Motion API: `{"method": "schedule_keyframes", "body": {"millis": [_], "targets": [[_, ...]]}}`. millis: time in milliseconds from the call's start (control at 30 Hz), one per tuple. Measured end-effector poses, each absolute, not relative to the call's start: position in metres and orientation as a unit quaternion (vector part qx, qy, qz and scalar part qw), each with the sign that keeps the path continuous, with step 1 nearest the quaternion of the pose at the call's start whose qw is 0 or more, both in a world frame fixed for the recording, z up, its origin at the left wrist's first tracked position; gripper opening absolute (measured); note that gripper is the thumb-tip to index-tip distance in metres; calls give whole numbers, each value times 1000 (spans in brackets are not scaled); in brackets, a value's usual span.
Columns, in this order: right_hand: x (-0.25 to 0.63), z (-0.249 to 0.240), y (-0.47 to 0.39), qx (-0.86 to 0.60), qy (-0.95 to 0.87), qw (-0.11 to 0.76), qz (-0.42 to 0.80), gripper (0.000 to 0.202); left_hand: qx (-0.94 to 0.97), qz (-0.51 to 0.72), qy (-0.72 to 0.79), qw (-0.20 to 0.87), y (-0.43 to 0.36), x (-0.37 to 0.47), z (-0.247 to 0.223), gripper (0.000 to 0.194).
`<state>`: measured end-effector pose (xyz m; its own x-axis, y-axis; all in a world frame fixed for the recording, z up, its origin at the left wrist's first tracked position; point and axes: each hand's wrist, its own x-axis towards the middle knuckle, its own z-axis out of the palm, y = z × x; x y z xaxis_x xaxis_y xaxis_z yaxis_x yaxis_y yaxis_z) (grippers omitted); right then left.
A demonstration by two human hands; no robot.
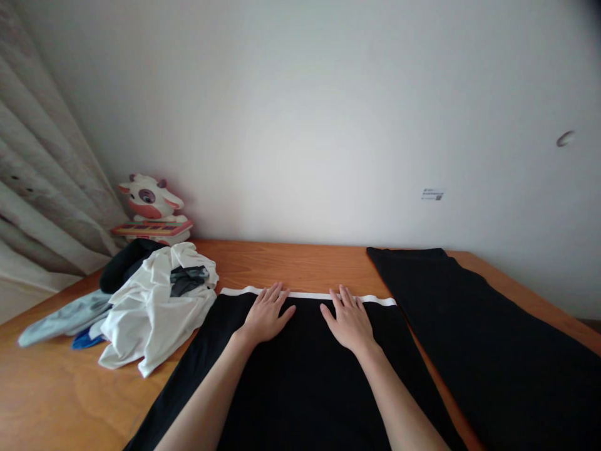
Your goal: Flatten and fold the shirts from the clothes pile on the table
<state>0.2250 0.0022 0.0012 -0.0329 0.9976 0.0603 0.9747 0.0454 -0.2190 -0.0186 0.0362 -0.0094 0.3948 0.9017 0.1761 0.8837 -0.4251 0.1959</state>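
A black garment with a white band along its far edge (300, 376) lies spread flat in front of me; its near end runs out of view, so I cannot tell its exact kind. My left hand (267, 316) rests flat on it, fingers stretched out and the fingertips on the white band. On the right part of the same edge lies my right hand (348, 318), palm down, with fingers apart and tips at the band. Neither hand grips the cloth.
The wooden table (282, 260) meets a pale wall. To the left are a crumpled white garment (150, 307), a grey cloth (66, 318), a dark rolled item (124, 266) and a cow-shaped toy keyboard (153, 213). Folded black cloth (479, 332) lies at right. A curtain (42, 169) hangs left.
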Motion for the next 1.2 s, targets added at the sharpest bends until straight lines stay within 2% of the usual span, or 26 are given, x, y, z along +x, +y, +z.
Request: {"method": "schedule_keyframes", "body": {"millis": [200,367,500,633,767,900,1033,1200], "targets": [[242,-6,6,-667,-730,135,62,68,814,195,537,105,50,-38,-10,50],[260,-18,11,-658,-724,201,52,59,777,329,507,174,63,-49,-9,39],[270,-29,16,-645,-706,287,57,47,717,439,493,225,66,-45,-9,27],[271,-30,19,-607,-695,381,69,34,584,560,488,327,64,-35,0,22],[272,-23,19,-570,-668,466,109,27,305,673,435,514,65,-36,16,21],[278,-21,22,-583,-547,556,228,33,181,688,397,580,68,-53,25,3],[290,-28,28,-597,-464,593,277,45,131,687,370,611,70,-63,25,10],[299,-30,33,-573,-415,638,303,48,108,686,352,627,71,-64,24,11]]}}
